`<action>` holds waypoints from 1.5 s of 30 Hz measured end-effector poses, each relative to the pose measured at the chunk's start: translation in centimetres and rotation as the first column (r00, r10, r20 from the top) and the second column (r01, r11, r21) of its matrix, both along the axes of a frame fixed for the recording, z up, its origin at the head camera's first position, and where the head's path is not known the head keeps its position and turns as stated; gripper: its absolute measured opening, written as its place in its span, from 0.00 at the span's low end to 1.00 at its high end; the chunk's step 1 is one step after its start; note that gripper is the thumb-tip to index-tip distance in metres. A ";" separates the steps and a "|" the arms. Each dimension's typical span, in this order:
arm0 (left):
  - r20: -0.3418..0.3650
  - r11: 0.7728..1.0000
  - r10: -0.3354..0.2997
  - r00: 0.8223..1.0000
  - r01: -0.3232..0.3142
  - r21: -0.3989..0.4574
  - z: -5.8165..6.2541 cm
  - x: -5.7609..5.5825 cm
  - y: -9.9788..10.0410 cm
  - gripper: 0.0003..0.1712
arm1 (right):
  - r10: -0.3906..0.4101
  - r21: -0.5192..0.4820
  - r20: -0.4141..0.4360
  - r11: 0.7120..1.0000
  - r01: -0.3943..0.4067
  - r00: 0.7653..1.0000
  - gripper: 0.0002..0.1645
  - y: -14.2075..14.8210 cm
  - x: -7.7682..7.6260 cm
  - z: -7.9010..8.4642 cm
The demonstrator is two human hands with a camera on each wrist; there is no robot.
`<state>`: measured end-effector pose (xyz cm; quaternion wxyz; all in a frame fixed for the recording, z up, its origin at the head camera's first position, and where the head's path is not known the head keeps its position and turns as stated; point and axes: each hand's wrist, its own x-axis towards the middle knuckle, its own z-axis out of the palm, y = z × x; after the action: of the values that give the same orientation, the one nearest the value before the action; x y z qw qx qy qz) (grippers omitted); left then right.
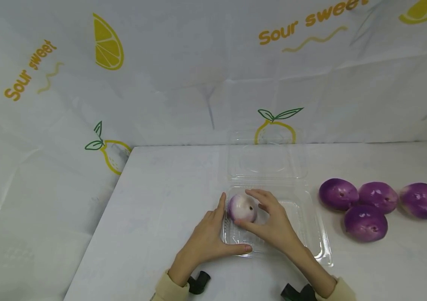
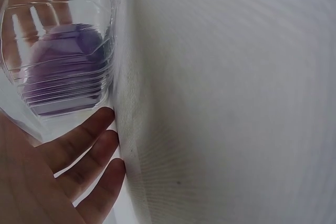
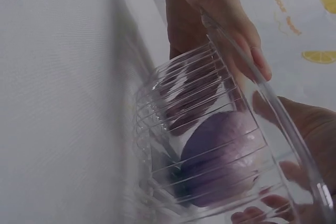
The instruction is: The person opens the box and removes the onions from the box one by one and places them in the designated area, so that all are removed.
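Note:
A glossy purple-and-white round fruit (image 1: 242, 207) sits in the left part of a clear hinged plastic box (image 1: 320, 234). My right hand (image 1: 273, 221) reaches into the box from the right, its thumb and forefinger bent round the fruit. Along the box's left side lies my left hand (image 1: 211, 238), fingers straight and thumb stretched along the front edge. The fruit (image 2: 65, 72) shows through the ribbed wall in the left wrist view, beyond the left fingers (image 2: 89, 156). Through the clear wall in the right wrist view, the fruit (image 3: 220, 158) appears beside the right hand (image 3: 315, 140).
Several similar purple fruits (image 1: 365, 223) lie grouped on the white table (image 1: 153, 209), right of the box. The box's lid (image 1: 267, 161) stands open toward the back. Behind the table hangs a white cloth (image 1: 183, 83) with lemon prints.

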<state>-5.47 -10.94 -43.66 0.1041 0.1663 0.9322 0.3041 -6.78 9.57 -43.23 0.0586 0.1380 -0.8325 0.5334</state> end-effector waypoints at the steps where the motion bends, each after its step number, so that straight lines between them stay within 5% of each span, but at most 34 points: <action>1: -0.004 1.000 -0.002 1.000 0.002 -0.002 0.0 0.0 0.0 0.81 | 0.001 0.008 0.009 1.000 -0.001 1.000 0.44 0.0 0.0 0.0; 11: -0.006 1.000 -0.004 1.000 0.004 -0.011 -0.1 0.0 0.0 0.81 | 0.013 0.089 0.064 0.996 -0.019 0.998 0.50 -0.2 -0.1 -0.5; 29: 0.013 1.000 -0.004 1.000 0.004 -0.019 0.2 -0.1 0.1 0.81 | -0.031 0.177 -0.023 0.984 0.034 0.999 0.47 -0.4 -0.1 -0.7; 45: 0.025 1.000 0.007 1.000 -0.007 -0.025 0.3 -0.1 0.2 0.81 | -0.044 0.138 -0.048 0.989 0.050 0.998 0.46 -0.1 0.1 -0.5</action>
<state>-5.56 -10.77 -43.37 0.1167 0.1579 0.9352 0.2948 -6.67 9.45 -43.73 0.0799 0.1340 -0.8692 0.4692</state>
